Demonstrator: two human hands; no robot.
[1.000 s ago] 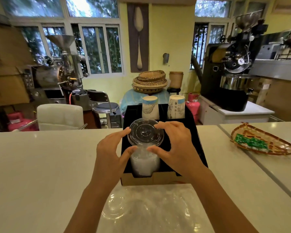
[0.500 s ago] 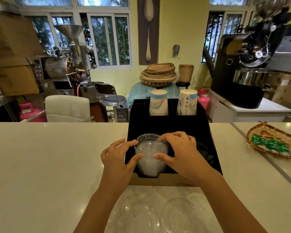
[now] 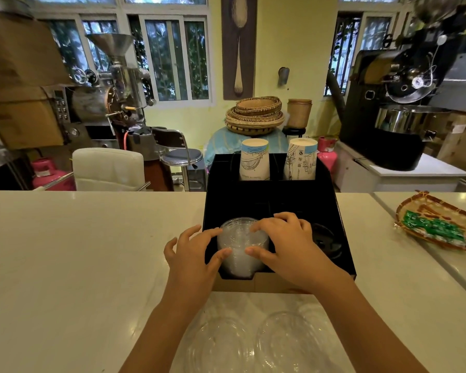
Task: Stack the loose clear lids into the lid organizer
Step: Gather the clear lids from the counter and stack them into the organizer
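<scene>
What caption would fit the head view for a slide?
Left hand and right hand hold the clear lid stack in the black organizer.

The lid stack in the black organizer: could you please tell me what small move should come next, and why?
Probably release and reach back for the loose lids. The left hand and right hand cup the lid stack, already seated in the front-left compartment of the organizer, while those lids lie on the counter nearer the person.
</scene>
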